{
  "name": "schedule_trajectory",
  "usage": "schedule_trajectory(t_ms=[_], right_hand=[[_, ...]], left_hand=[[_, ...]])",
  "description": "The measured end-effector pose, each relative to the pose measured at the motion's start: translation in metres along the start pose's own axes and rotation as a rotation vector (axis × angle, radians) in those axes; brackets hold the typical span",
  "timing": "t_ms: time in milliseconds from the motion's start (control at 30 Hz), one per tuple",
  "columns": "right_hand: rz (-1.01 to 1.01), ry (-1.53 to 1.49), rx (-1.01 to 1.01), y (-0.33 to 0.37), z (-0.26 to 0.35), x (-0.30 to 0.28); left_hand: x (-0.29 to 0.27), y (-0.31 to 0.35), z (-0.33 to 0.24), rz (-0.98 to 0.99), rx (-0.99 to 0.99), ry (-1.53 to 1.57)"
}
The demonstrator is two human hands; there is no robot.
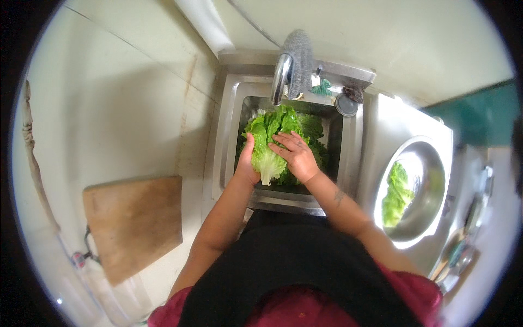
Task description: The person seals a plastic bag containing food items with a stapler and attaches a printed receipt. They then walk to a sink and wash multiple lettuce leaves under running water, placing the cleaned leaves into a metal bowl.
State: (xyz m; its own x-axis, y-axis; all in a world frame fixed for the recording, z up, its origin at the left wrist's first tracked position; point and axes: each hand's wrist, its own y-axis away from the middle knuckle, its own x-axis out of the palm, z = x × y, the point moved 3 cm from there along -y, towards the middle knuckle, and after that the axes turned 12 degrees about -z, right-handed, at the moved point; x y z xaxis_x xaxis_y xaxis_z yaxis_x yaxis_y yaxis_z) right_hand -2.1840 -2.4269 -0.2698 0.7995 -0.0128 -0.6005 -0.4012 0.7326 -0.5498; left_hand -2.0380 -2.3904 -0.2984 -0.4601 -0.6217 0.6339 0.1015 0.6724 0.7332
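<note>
Over the steel sink, a bright green lettuce leaf (265, 155) with a pale stem end lies between my hands. My left hand (248, 161) grips its left edge, thumb up along the side and the other fingers hidden behind it. My right hand (297, 157) rests on the leaf's right side with its fingers spread flat over the surface. More lettuce (311, 128), darker green, fills the sink basin beneath and behind. The chrome faucet (280, 79) hangs just beyond the leaf's top; I cannot tell whether water runs.
A grey cloth (299, 60) drapes over the faucet. A dark round lid (346, 105) and a green scrubber (322, 87) sit on the sink's back right rim (353, 141). To the right, a steel bowl (430, 188) holds lettuce leaves. A wooden board (136, 223) stands at left.
</note>
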Motion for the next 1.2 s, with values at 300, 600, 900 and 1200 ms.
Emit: schedule_trajectory(t_ms=[300,600,900,1200], right_hand=[[-0.211,-0.166,0.448,0.0,-0.045,-0.013],[-0.334,-0.517,1.125,0.02,-0.108,0.025],[-0.571,-0.988,1.289,0.029,-0.064,-0.009],[-0.575,-1.045,1.284,0.015,-0.075,0.004]], left_hand=[[0.01,-0.007,0.002,-0.223,0.414,-0.504],[-0.001,-0.008,0.007,-0.226,0.359,-0.466],[0.014,-0.005,0.013,-0.233,0.335,-0.327],[0.026,-0.006,0.014,-0.298,0.333,-0.24]])
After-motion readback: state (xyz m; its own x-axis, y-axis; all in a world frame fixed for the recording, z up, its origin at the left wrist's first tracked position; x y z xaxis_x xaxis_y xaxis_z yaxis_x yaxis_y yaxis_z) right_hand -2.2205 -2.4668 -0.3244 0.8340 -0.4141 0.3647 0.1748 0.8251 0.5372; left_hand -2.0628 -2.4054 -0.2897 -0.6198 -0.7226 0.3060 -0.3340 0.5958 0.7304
